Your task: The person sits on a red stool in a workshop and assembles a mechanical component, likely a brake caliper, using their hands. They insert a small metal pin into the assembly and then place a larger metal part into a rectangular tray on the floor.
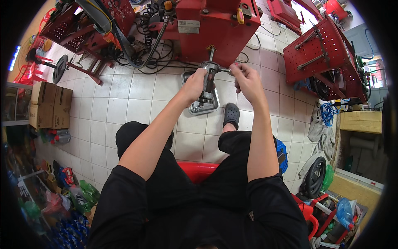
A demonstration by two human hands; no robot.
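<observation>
My left hand [195,84] is wrapped round a grey metal cylindrical part [209,83], which stands nearly upright in front of me with a slim shaft rising from its top. From the upper right side of this part a thin metal rod [224,70] sticks out. At the outer end of that rod the curled fingers of my right hand [248,81] are closed; they partly hide what they pinch. Below the part a shallow metal tray [214,107] lies on the floor, with small metal pieces in it partly covered by my hand and the part.
A red machine cabinet [213,33] stands just ahead. Black cables [166,62] trail beside it. Red perforated stands rise at left and right [304,54]. Cardboard boxes [43,103] sit at left, a black tyre [315,176] at right. Under me is a red stool [197,170].
</observation>
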